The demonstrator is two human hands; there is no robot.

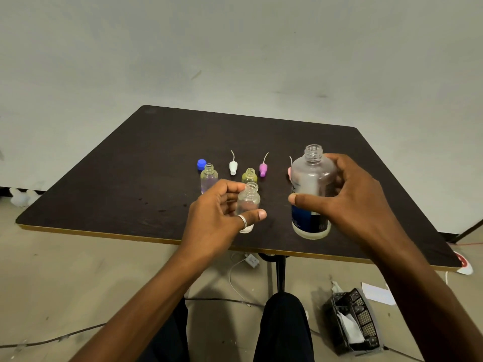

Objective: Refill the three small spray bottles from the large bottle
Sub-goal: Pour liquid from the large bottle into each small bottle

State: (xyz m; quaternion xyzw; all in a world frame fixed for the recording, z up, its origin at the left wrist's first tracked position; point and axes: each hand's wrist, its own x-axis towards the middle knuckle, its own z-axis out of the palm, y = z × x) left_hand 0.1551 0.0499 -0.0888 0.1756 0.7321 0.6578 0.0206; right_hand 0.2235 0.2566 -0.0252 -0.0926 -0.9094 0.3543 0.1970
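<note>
My right hand (350, 197) grips the large clear bottle (312, 178), upright, uncapped, with a blue label low on it, just above the table. My left hand (219, 218) holds a small clear bottle (248, 198) upright with its neck open. Two more small open bottles stand behind it: a clear one (208, 177) at the left and a yellowish one (249, 175). Three spray heads with dip tubes lie further back: white (233, 167), purple (263, 169) and pink (289, 171), the pink one mostly hidden by the large bottle. A blue cap (201, 164) sits at the far left.
The dark table (130, 178) has a yellow front edge close to my hands. Small wet spots mark its surface left of my left hand. On the floor below lie cables, a white adapter (251, 260) and a black mesh basket (352, 322).
</note>
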